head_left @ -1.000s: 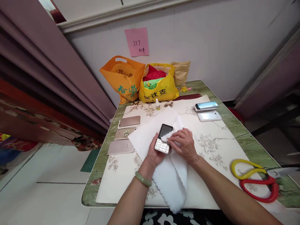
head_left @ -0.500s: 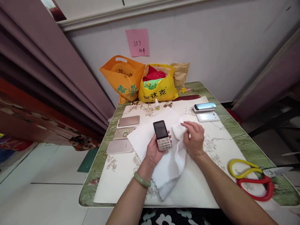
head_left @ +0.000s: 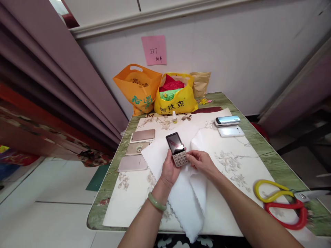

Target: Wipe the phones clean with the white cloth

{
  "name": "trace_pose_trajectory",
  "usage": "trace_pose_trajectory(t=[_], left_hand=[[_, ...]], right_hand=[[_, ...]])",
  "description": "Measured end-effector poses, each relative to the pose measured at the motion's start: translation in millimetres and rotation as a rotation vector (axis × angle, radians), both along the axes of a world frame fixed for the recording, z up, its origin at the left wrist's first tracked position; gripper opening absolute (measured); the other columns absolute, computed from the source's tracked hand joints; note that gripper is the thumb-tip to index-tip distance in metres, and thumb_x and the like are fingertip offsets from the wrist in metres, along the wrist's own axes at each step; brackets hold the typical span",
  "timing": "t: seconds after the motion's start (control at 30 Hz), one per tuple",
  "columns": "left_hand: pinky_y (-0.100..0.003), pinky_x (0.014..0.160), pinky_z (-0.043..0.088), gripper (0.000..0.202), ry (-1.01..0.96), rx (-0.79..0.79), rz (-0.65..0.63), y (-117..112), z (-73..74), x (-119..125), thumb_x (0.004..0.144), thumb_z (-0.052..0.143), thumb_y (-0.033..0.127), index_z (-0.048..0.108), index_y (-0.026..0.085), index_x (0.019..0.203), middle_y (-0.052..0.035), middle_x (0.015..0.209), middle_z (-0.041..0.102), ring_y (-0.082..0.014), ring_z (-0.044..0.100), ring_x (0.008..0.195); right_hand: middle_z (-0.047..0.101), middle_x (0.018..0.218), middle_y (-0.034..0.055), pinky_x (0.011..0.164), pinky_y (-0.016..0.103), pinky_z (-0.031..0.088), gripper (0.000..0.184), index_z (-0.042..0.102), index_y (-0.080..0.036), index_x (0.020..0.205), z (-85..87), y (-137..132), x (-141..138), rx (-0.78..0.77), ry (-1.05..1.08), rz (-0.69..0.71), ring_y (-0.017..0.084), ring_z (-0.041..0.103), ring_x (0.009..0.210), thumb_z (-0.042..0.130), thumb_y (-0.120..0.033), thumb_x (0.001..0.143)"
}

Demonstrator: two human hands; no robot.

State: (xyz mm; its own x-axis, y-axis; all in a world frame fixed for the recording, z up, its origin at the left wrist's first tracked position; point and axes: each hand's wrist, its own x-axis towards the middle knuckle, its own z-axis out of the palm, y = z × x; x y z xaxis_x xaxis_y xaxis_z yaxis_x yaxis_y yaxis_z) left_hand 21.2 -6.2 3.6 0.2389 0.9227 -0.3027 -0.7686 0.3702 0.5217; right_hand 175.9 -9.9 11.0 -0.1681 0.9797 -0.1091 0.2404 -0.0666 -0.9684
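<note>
A keypad mobile phone [head_left: 178, 151] lies tilted in my left hand [head_left: 170, 170], which is closed around its lower part with screen and keys facing up. My right hand [head_left: 200, 162] is closed at the phone's right edge, thumb and fingers pinched together. A white cloth [head_left: 187, 210] with a zigzag edge spreads under both hands and bunches up at my right fingers. Those fingertips seem to grip the cloth against the phone, partly hidden. A green bangle [head_left: 156, 202] circles my left wrist.
Left of the cloth lie several phones [head_left: 133, 163]; two more [head_left: 231, 131] sit at the right. Large scissors [head_left: 284, 205] with yellow and red handles rest near the right edge. A small bottle [head_left: 174, 117], an orange bag [head_left: 138, 89] and a yellow bag [head_left: 176, 105] stand behind.
My right hand has moved left and inward to the phone's edge, pulling cloth with it. The cloth's front corner has shifted right and nearer. The phone is tilted slightly more.
</note>
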Motion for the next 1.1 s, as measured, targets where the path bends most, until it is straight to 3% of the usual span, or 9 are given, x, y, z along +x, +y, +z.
trace_pose_trajectory(t=[0.17,0.33,0.43,0.57,0.8,1.1], left_hand=[[-0.037,0.097,0.046,0.052,0.052,-0.009,-0.017,-1,-0.3,3,0.091,0.049,0.052,0.062,0.009,0.117,-0.0142,0.111,0.069,-0.024,0.064,0.104],[-0.038,0.097,0.045,0.047,0.066,0.017,-0.029,-2,0.7,4,0.088,0.055,0.049,0.062,0.012,0.116,-0.0125,0.112,0.069,-0.0239,0.063,0.104],[-0.037,0.098,0.043,0.037,0.083,0.127,-0.046,-4,2.8,3,0.084,0.062,0.029,0.06,0.016,0.118,-0.0091,0.114,0.068,-0.0218,0.061,0.105],[-0.038,0.099,0.042,0.051,0.146,0.214,-0.073,-7,5.5,2,0.073,0.063,0.012,0.056,0.018,0.124,-0.0094,0.12,0.065,-0.0231,0.06,0.109],[-0.044,0.097,0.045,0.053,0.208,0.221,-0.087,-8,8.3,4,0.069,0.063,0.012,0.055,0.017,0.121,-0.0124,0.125,0.063,-0.0264,0.06,0.109],[-0.046,0.104,0.04,0.055,0.234,0.25,-0.081,-8,5.7,3,0.071,0.067,0.014,0.052,0.019,0.123,-0.0116,0.125,0.063,-0.0268,0.058,0.116]], right_hand=[[0.06,0.062,-0.0014,0.05,0.023,0.041,0.023,0.066,-0.02,0.078,-3.9,2,-3,0.064,-0.05,-0.018,0.012,0.053,0.053,0.059,-0.041,0.081],[0.057,0.059,-0.0022,0.05,0.023,0.041,0.024,0.062,-0.02,0.078,-13.9,3,-2,0.002,0.095,-0.067,0.012,0.051,0.052,0.059,-0.044,0.08],[0.057,0.061,-0.0022,0.05,0.024,0.042,0.028,0.06,-0.019,0.078,-15.1,4,-1,-0.051,0.194,-0.085,0.012,0.051,0.052,0.061,-0.048,0.079],[0.06,0.066,-0.0016,0.054,0.024,0.044,0.031,0.061,-0.019,0.082,-12.0,5,2,-0.095,0.274,-0.032,0.012,0.052,0.056,0.065,-0.049,0.076],[0.06,0.068,-0.0018,0.056,0.025,0.045,0.026,0.061,-0.018,0.084,-9.4,4,4,-0.097,0.313,0.003,0.012,0.054,0.059,0.069,-0.04,0.073],[0.063,0.077,-0.0008,0.06,0.024,0.043,0.024,0.061,-0.016,0.09,-12.9,7,7,-0.104,0.334,0.074,0.011,0.054,0.064,0.067,-0.031,0.073]])
